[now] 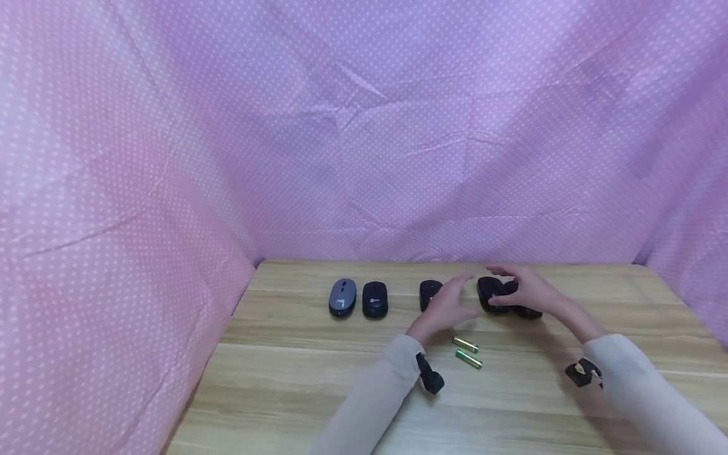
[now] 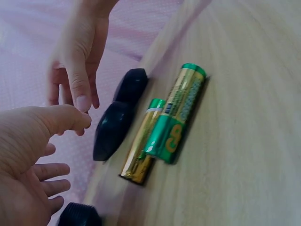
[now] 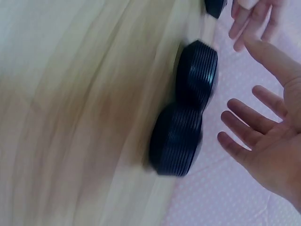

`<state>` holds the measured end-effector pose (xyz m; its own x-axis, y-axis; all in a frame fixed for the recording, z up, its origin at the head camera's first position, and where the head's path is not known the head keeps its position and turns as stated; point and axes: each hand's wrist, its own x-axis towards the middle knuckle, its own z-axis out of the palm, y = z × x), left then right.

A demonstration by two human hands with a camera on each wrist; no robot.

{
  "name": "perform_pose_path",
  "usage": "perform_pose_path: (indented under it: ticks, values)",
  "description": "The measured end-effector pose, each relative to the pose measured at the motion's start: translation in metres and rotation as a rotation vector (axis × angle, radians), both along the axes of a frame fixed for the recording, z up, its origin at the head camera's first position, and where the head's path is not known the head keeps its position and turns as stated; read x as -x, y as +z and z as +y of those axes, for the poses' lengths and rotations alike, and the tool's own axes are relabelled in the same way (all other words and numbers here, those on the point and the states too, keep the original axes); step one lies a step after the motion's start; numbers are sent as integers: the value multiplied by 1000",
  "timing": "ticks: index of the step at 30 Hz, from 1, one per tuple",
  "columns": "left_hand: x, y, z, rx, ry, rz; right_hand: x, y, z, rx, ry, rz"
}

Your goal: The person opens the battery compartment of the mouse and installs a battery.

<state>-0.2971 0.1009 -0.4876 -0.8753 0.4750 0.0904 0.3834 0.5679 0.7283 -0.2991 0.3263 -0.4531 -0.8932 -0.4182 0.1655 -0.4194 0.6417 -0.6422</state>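
Note:
My left hand hovers with its fingers spread, partly covering a black computer mouse in the head view. Opposite it, my right hand reaches over two black mice that touch each other: the nearer-left one and one partly hidden behind the hand. In the right wrist view these two mice stand on the table, apart from the right hand's fingers. Nothing is held in either hand. Two green-and-gold GP batteries lie side by side, nearer me than the hands.
Farther left, a grey mouse and a black mouse stand side by side near the back of the wooden table. Pink dotted cloth hangs behind the back edge and at both sides.

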Motion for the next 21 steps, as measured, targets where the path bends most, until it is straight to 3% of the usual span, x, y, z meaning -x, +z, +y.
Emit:
perform_pose_path:
  ticks: [9,21]
  values:
    - [1,-6,16,183,-6,86,4,-15,16,-51,34,17]
    - [-1,-6,25,327,-6,174,1,-23,18,-115,16,-45]
